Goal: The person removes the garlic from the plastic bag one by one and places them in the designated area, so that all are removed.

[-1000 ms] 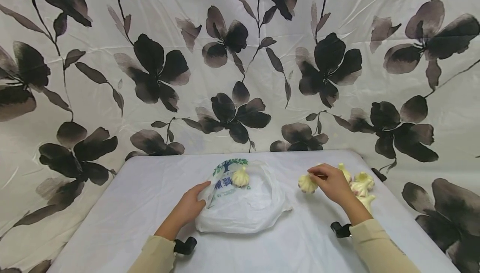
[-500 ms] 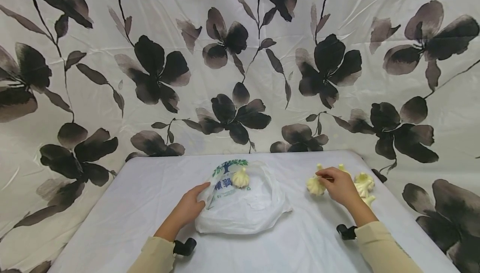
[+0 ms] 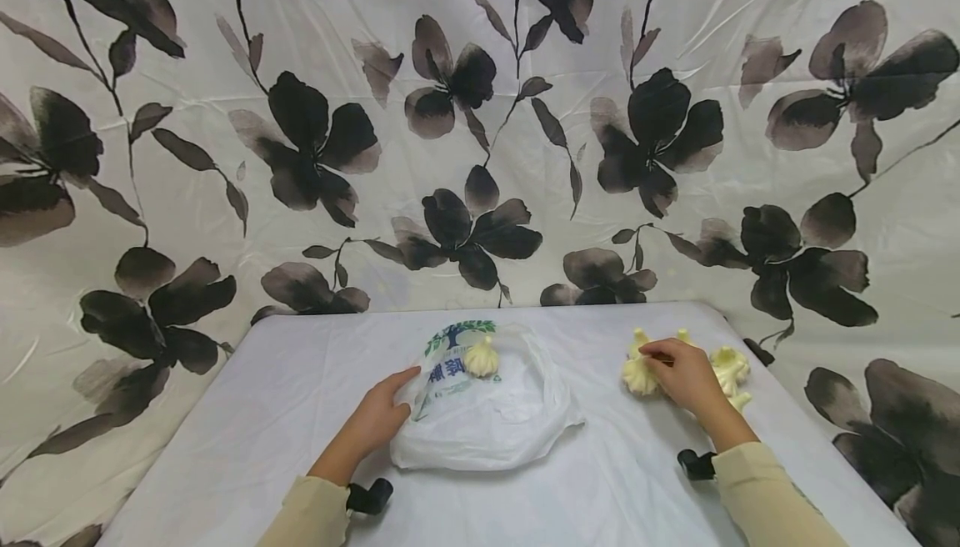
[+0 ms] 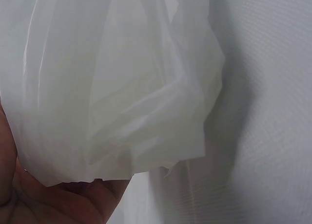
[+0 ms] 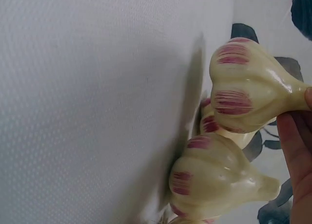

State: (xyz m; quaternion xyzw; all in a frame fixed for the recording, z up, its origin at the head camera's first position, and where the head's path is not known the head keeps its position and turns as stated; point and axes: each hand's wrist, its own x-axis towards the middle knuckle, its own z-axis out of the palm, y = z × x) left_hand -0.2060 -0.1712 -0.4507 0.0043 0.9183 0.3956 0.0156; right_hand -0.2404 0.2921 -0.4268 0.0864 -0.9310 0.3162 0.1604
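Note:
A white plastic bag (image 3: 487, 439) with green and blue print lies mouth-up in the middle of the table. Inside it sits one garlic bulb (image 3: 481, 358). My left hand (image 3: 378, 409) holds the bag's left side, and the left wrist view has the bag's film (image 4: 122, 102) covering most of its fingers. Over at the right, my right hand (image 3: 684, 372) pinches a garlic bulb (image 5: 243, 87) by its neck. That bulb has pink streaks and overlaps other bulbs in the right wrist view, including a garlic bulb (image 5: 219, 180) beside it.
More garlic bulbs (image 3: 729, 368) stand close behind and beside my right hand on the white-covered table (image 3: 585, 497). A floral cloth (image 3: 480, 113) hangs behind the table's far edge. Black wrist mounts (image 3: 369, 495) show at both sleeves.
My right hand has moved a little to the right and toward me with the pinched garlic bulb, closer to the other bulbs. My left hand and the bag stay put.

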